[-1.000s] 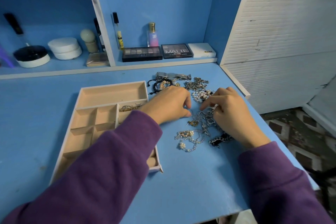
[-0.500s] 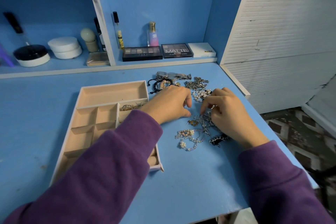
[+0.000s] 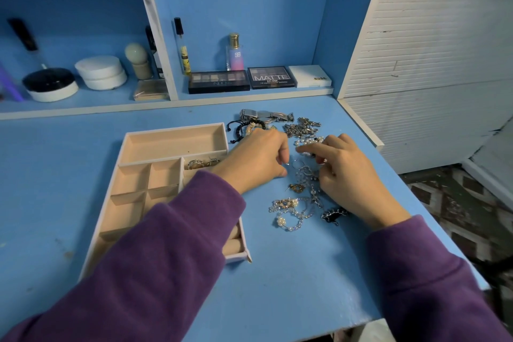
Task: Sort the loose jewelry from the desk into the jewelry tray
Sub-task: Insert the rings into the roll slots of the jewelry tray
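A beige compartment tray (image 3: 172, 129) lies on the blue desk (image 3: 299, 272), partly under my left sleeve. One of its compartments holds gold pieces (image 3: 200, 163). Loose jewelry is spread to the tray's right: a silver watch (image 3: 263, 115), black bracelets (image 3: 241, 128), silver chains (image 3: 301, 128), pearls (image 3: 308, 141), a pearl-and-chain tangle (image 3: 286, 211) and a black piece (image 3: 334, 214). My left hand (image 3: 258, 161) is curled and pinches a small silver piece. My right hand (image 3: 344, 166) grips the tangled chains (image 3: 305, 175), its index finger stretched toward the left hand.
On the back shelf stand makeup palettes (image 3: 219, 82), a perfume bottle (image 3: 235, 53) and white jars (image 3: 101, 72). A white slatted panel (image 3: 430, 36) bounds the desk on the right. The desk's right edge drops to a patterned floor (image 3: 472, 211).
Both hands have stayed over the tangle. My right index finger has straightened toward the left hand, and a small silver ring now shows between the two hands.
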